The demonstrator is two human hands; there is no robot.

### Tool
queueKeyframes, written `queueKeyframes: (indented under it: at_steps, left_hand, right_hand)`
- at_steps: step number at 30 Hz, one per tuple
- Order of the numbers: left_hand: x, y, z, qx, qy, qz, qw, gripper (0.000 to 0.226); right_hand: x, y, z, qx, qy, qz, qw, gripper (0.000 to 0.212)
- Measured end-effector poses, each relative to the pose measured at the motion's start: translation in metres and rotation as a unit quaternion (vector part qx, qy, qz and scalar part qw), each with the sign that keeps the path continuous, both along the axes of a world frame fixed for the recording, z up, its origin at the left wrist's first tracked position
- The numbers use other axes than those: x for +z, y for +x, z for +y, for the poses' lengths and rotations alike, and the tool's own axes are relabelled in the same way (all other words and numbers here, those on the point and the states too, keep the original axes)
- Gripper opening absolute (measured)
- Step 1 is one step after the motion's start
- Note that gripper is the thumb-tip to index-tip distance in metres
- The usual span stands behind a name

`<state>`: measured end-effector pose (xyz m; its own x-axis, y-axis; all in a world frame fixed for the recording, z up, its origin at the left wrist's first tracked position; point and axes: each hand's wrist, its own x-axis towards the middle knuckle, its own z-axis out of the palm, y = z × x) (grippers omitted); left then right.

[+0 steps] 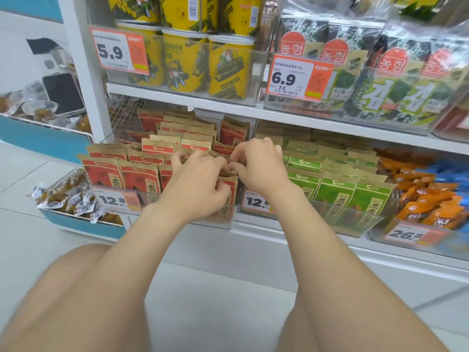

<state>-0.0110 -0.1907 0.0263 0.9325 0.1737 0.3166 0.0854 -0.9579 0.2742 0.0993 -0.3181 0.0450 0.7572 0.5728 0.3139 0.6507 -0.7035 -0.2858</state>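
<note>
**Two hands in the red bin, tidying about half done**

Two knees (81, 283) frame the bottom of our view as we crouch before the shelving. Our left hand (200, 184) sits at the front right corner of the clear bin (149, 199). Its fingers are curled and pinch a red packet (232, 186) that stands upright against the bin's front wall. Just beside it, our right hand (258, 166) bends its fingertips down and nips the folded brown top, of that same packet as far as we can make out.

We judge the straightening roughly halfway. The red front row (121, 176) shows three packets to the left of our hands, square and level. The rear red rows (175, 138) lean and overlap, and a few at the very back tilt. What is left is to seat this packet and then square the rows behind.

Next door, three green packets (332, 193) face out in front, with more ranked behind them. We count five price tags (113, 200) across the shelves, two of them reading 12.8. Farther up, three yellow tubs (185, 62) line the front of the upper shelf (177, 94), and more are stacked on top of them.
</note>
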Motion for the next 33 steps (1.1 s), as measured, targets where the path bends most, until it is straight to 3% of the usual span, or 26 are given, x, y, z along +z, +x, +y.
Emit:
queueKeyframes:
  at_steps: [3,7,10,13,20,23,25,28,33]
  left_hand:
    - [0.003,-0.002,0.000,0.002,-0.009,-0.010,1.000,0.030]
    - [0.006,-0.005,0.000,-0.013,-0.015,-0.015,1.000,0.029]
    - [0.009,-0.008,0.000,-0.022,-0.027,-0.012,0.999,0.032]
    - [0.012,-0.010,0.001,-0.017,-0.044,-0.028,0.999,0.031]
    - [0.023,-0.017,0.003,0.037,-0.172,-0.198,0.964,0.024]
    - [0.033,-0.025,-0.010,0.009,-0.219,-0.290,0.931,0.018]
    - [0.038,-0.030,-0.023,-0.044,-0.238,-0.323,0.915,0.014]
    - [0.035,-0.034,-0.040,-0.107,-0.235,-0.301,0.918,0.023]
    - [0.032,-0.028,-0.041,-0.077,-0.302,-0.237,0.920,0.034]
  right_hand:
    - [0.002,0.000,0.003,-0.003,0.032,0.000,0.999,0.009]
    - [0.009,0.001,-0.002,-0.012,0.143,-0.027,0.989,0.007]
    - [0.014,-0.006,-0.008,-0.001,0.279,-0.041,0.959,0.007]
    - [0.025,-0.016,-0.016,-0.008,0.362,-0.133,0.922,0.007]
    - [0.046,-0.040,-0.036,-0.007,0.428,-0.309,0.849,0.015]
    - [0.051,-0.051,-0.040,0.013,0.418,-0.331,0.846,0.018]
    - [0.050,-0.061,-0.038,0.033,0.426,-0.291,0.856,0.014]
    - [0.041,-0.072,-0.029,0.007,0.500,-0.120,0.857,0.012]
    - [0.034,-0.067,-0.021,-0.015,0.600,0.171,0.781,0.013]
